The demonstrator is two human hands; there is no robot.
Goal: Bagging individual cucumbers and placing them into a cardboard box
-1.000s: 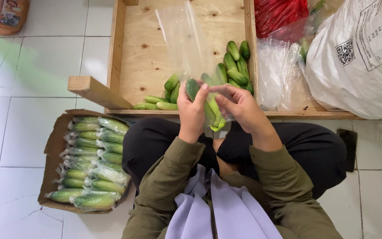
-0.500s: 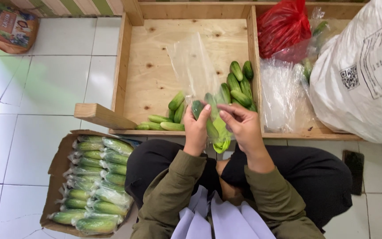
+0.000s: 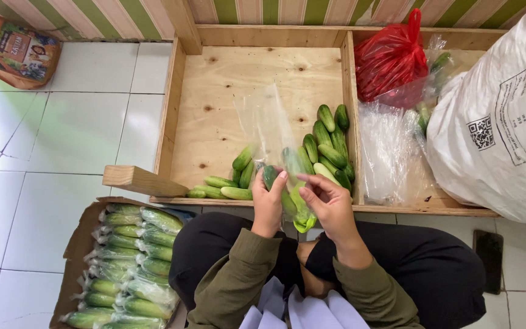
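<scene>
Clear plastic bag (image 3: 275,137) of cucumbers (image 3: 290,198): our left hand (image 3: 269,204) and right hand (image 3: 330,204) both grip it, fingers closed.

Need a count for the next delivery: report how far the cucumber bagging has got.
Done: bagged cucumbers fill the cardboard box. In hand: left hand and right hand hold a clear bag with cucumbers in it. Left: loose cucumbers in the wooden tray.
</scene>
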